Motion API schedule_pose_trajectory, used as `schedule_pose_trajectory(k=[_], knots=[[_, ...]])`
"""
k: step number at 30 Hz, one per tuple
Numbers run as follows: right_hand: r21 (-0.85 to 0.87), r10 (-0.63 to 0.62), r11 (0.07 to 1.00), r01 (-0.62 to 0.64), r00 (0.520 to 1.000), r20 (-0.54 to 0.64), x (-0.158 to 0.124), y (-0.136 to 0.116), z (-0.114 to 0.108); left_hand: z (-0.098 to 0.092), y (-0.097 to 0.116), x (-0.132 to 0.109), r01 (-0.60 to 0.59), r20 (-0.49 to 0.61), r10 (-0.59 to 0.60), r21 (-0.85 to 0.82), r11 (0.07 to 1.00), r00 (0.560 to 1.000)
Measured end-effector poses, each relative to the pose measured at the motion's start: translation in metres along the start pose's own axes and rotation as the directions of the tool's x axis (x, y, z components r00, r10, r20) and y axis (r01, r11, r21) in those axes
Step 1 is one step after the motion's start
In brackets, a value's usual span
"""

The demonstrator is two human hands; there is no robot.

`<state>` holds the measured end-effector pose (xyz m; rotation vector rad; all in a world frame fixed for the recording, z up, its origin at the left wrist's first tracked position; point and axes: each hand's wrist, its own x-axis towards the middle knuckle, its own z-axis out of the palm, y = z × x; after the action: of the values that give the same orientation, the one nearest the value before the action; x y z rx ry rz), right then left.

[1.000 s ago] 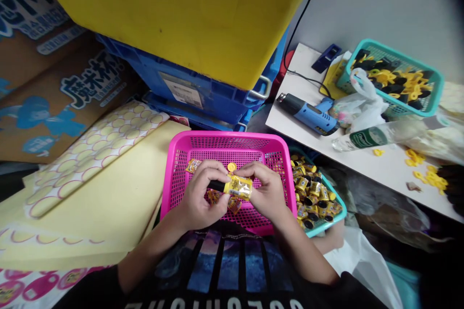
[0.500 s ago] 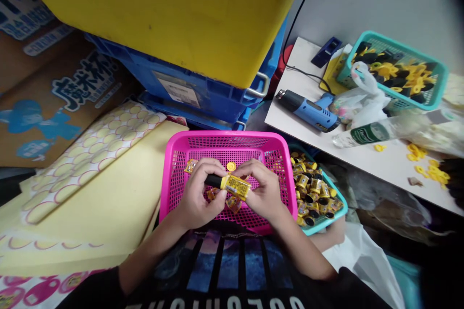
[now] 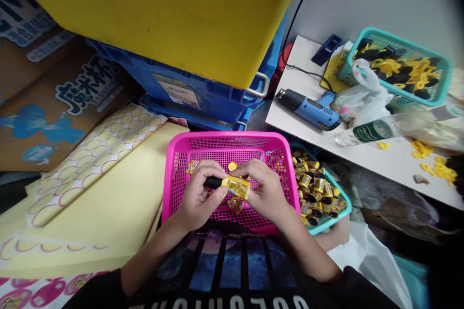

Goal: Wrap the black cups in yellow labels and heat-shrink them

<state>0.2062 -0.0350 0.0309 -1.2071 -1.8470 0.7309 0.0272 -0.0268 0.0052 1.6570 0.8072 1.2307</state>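
Above a pink basket [image 3: 173,174], my left hand [image 3: 199,195] pinches a small black cylinder [image 3: 213,182] between thumb and fingers. A yellow printed clear-plastic sleeve [image 3: 236,186] reaches over the cylinder's right end. The sleeve's far end is gripped by my right hand [image 3: 266,188]. How far the cylinder goes inside the sleeve is hidden. Below the hands, a yellow cap-like ring [image 3: 232,167] and a loose printed wrapper [image 3: 236,204] lie in the basket. Another wrapper [image 3: 191,167] rests by its left side.
A teal basket [image 3: 335,224] of several wrapped yellow-black pieces stands at the right. On the white table [image 3: 290,118] lie a blue heat gun [image 3: 308,110], a plastic bottle [image 3: 373,131] and a second teal basket [image 3: 444,82]. Blue crates [image 3: 217,106] stand ahead, yellow sheets [image 3: 119,193] left.
Both hands keep their hold on the cylinder and sleeve, and the sleeve has turned slightly. The whole view has shifted a little.
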Motion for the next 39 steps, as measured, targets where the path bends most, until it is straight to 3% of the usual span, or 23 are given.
schedule_pose_trajectory(k=[3, 11, 17, 24, 29, 32, 34, 36, 39], knots=[[0.036, 0.083, 0.996, -0.085, 0.994, 0.064, -0.002, -0.004, -0.001, -0.001, 0.001, -0.002, -0.039, 0.018, 0.038, 0.021, 0.999, 0.999], [0.035, 0.022, 0.999, -0.019, 0.995, -0.101, -0.008, -0.011, 0.004, -0.006, 0.001, -0.003, -0.131, 0.05, 0.13, 0.028, 0.991, 0.99], [0.07, 0.044, 0.997, -0.042, 0.999, -0.024, -0.005, -0.011, -0.002, -0.003, 0.0, -0.004, -0.095, 0.068, 0.093, 0.034, 0.995, 0.993], [0.016, 0.094, 0.995, -0.095, 0.994, 0.059, -0.005, -0.011, -0.003, -0.002, -0.001, -0.004, -0.083, 0.008, 0.084, -0.029, 0.996, 0.996], [0.052, 0.172, 0.982, -0.18, 0.975, 0.14, -0.002, -0.009, -0.005, -0.005, 0.002, -0.005, 0.001, 0.081, 0.001, -0.02, 1.0, 0.997], [0.113, 0.236, 0.958, -0.265, 0.947, 0.219, 0.002, -0.005, -0.006, -0.003, 0.003, -0.005, 0.143, 0.017, -0.142, -0.11, 0.984, 0.99], [0.15, 0.273, 0.932, -0.33, 0.911, 0.31, 0.005, -0.002, -0.008, 0.001, 0.003, -0.003, 0.3, -0.076, -0.33, -0.266, 0.916, 0.941], [0.166, 0.29, 0.915, -0.367, 0.886, 0.361, 0.006, 0.001, -0.011, 0.005, 0.003, 0.0, 0.415, -0.119, -0.526, -0.48, 0.773, 0.842], [0.104, 0.253, 0.956, -0.274, 0.951, 0.179, 0.007, 0.003, -0.015, 0.01, 0.0, 0.007, 0.456, -0.065, -0.696, -0.711, 0.535, 0.715]])
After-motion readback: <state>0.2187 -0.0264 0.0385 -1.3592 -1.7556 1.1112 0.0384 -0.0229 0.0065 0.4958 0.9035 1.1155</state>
